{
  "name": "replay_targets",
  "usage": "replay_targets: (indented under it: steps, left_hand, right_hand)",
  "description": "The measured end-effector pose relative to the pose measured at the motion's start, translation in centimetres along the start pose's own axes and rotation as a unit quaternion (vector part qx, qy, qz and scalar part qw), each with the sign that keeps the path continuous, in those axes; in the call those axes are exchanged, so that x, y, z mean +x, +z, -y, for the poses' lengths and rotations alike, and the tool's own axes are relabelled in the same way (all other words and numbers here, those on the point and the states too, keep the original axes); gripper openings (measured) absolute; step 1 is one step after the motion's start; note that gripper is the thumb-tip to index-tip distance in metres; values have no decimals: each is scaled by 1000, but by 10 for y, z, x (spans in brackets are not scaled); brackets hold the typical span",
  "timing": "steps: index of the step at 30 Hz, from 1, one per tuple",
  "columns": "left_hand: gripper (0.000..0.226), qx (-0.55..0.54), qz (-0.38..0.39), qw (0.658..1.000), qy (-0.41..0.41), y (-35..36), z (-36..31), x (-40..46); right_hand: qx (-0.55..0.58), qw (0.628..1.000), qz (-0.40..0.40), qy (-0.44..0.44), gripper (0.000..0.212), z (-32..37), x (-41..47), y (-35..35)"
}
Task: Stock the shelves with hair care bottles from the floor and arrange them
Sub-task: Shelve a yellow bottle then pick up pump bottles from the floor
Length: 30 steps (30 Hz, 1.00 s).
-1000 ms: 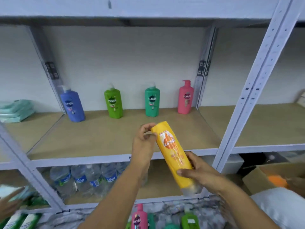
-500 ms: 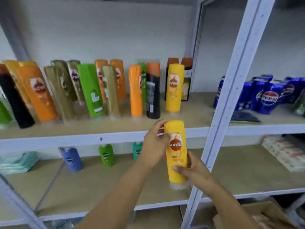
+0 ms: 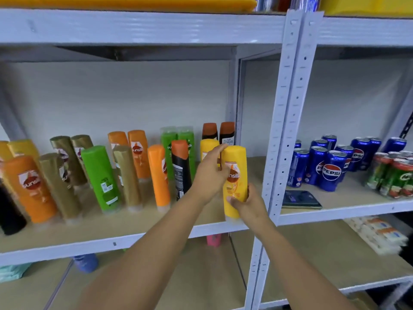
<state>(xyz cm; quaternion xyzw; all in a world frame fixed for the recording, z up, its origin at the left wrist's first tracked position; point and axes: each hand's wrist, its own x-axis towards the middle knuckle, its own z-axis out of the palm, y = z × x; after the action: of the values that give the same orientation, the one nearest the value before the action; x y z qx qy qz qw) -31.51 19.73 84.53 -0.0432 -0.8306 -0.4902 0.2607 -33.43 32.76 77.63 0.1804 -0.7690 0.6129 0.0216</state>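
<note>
A yellow Sunsilk bottle (image 3: 235, 175) stands upright over the front right of the wooden shelf (image 3: 134, 222), cap end down. My left hand (image 3: 210, 175) grips its upper part from the left. My right hand (image 3: 248, 202) holds its lower part from the right. On the shelf stand several hair care bottles: orange (image 3: 29, 189), gold (image 3: 59, 186), green (image 3: 100, 177), black with an orange top (image 3: 181, 168), and another yellow one (image 3: 206, 148) behind my left hand.
A white perforated upright post (image 3: 288, 108) rises just right of the held bottle. Past it stand Pepsi cans (image 3: 330, 168), green cans (image 3: 395, 177) and a dark flat phone-like object (image 3: 300, 199). On the shelf below are a pink bottle (image 3: 214, 240) and a blue one (image 3: 86, 262).
The view has swung up from the lower shelf to the stocked one. Both hands raised the yellow bottle from tilted to upright and brought it to the shelf's front right.
</note>
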Motion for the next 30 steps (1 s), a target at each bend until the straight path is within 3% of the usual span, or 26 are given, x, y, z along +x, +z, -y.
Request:
replay_targets:
  steps: [5, 9, 19, 24, 30]
  left_hand:
    - [60, 47, 23, 999, 5, 14, 14, 22]
    - [66, 60, 41, 997, -5, 25, 24, 40]
    - [68, 60, 51, 997, -17, 35, 42, 69]
    - [72, 110, 64, 992, -3, 37, 40, 80]
    - [67, 240, 50, 969, 33, 38, 37, 84]
  right_hand:
    - [-42, 997, -64, 20, 30, -17, 36, 16]
    - [-73, 991, -104, 31, 46, -31, 56, 20]
    - [-54, 994, -92, 33, 43, -43, 84, 22]
    - [-13, 995, -96, 27, 57, -45, 88, 23]
    - [-16, 995, -97, 21, 56, -51, 95, 24]
